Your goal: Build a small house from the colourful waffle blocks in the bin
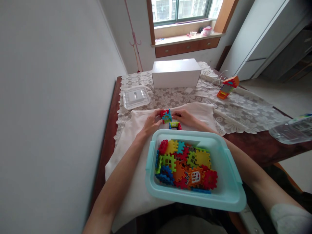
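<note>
Beyond the bin, a small assembly of red, blue and green interlocking plastic blocks (166, 116) is held up off the white cloth. My left hand (153, 121) grips its left side, thumb below and fingers behind. My right hand (183, 117) has its fingers closed at the assembly's right edge, pinching there; the fingertips are small in view. Just below lies another joined piece (175, 125) in green, blue and red, partly hidden by the bin rim. The light teal plastic bin (226, 182) holds several loose toothed blocks in red, yellow, green, blue and orange.
A white box (176, 78) stands at the table's back. Left of it lies a clear plastic lid (136, 97). An orange-topped block tower (227, 87) stands at right, and a clear bottle (292, 130) is near the right edge. A wall runs along the left.
</note>
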